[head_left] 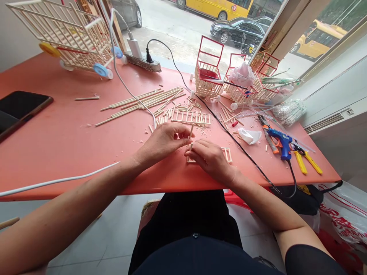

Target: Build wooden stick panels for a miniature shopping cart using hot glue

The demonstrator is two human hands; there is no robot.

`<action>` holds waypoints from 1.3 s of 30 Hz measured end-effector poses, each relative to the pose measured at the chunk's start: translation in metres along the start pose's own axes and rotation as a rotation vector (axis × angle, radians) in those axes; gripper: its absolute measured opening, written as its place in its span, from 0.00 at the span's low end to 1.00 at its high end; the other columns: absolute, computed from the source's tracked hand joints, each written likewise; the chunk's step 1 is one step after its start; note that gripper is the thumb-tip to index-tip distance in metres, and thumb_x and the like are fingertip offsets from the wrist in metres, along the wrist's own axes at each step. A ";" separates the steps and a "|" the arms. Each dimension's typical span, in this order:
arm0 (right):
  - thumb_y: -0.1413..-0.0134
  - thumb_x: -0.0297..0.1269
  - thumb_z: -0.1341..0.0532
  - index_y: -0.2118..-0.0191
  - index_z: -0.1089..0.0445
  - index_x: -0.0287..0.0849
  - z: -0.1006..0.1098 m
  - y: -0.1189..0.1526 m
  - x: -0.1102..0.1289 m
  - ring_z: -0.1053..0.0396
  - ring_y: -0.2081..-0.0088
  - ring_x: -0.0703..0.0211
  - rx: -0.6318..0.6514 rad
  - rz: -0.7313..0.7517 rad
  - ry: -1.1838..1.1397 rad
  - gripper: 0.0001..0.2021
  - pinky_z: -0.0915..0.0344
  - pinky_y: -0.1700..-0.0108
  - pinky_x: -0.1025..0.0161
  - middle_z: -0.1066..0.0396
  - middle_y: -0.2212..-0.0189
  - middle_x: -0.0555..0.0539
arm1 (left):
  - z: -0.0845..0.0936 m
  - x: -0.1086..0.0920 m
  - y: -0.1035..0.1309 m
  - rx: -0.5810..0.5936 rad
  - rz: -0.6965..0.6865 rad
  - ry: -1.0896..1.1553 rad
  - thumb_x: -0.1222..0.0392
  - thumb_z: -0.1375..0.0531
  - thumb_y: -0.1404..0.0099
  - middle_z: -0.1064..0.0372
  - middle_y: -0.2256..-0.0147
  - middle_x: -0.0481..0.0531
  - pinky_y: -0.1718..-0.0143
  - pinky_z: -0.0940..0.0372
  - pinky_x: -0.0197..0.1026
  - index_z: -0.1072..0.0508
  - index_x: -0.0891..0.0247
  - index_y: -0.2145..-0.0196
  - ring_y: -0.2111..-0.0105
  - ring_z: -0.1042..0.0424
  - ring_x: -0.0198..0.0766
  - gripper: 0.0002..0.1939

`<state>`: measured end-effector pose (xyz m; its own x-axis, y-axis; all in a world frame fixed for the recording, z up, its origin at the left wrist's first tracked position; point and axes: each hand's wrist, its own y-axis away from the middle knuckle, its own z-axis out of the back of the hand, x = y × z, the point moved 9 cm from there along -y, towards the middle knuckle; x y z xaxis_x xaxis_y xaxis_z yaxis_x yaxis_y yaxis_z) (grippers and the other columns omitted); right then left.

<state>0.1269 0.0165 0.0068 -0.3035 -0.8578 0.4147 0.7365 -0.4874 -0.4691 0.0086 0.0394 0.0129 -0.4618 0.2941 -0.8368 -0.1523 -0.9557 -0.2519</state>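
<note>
Left hand [164, 142] pinches one short stick [190, 133]; right hand [208, 157] grips a small frame [228, 154] (no writing legible) on the worktop [71, 145].

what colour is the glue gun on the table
Blue, with a black cord; the glue gun lies right of the hands, clearest in the head view.

My left hand [164, 141] and right hand [210, 158] are bare, with no rings, watch or gloves, and both forearms are uncovered. A short black sleeve [309, 259] shows at my right upper arm. I wear black clothing [189, 236] over lap and torso.
</note>
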 end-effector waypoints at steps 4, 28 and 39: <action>0.23 0.43 0.46 0.69 0.35 0.44 0.001 0.000 0.001 0.35 0.67 0.60 -0.014 0.009 0.000 0.18 0.38 0.61 0.63 0.29 0.70 0.47 | -0.001 0.000 0.001 0.001 -0.006 0.000 0.55 0.39 0.41 0.25 0.72 0.49 0.66 0.37 0.39 0.23 0.62 0.73 0.69 0.30 0.37 0.09; 0.23 0.43 0.46 0.68 0.34 0.44 -0.003 0.001 -0.003 0.35 0.66 0.59 0.039 -0.056 -0.031 0.18 0.38 0.60 0.62 0.29 0.68 0.46 | -0.001 0.007 0.003 -0.014 0.054 -0.025 0.55 0.39 0.41 0.27 0.76 0.48 0.69 0.39 0.38 0.22 0.64 0.74 0.71 0.32 0.37 0.10; 0.24 0.43 0.46 0.68 0.35 0.43 -0.004 0.002 -0.004 0.35 0.66 0.59 0.025 -0.052 -0.034 0.18 0.38 0.60 0.62 0.30 0.69 0.47 | -0.001 0.007 0.003 -0.020 0.037 -0.030 0.57 0.39 0.41 0.25 0.75 0.48 0.68 0.37 0.38 0.20 0.64 0.73 0.71 0.30 0.37 0.10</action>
<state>0.1273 0.0181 0.0014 -0.3214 -0.8253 0.4643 0.7354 -0.5264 -0.4266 0.0059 0.0388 0.0060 -0.4927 0.2588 -0.8308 -0.1170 -0.9658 -0.2314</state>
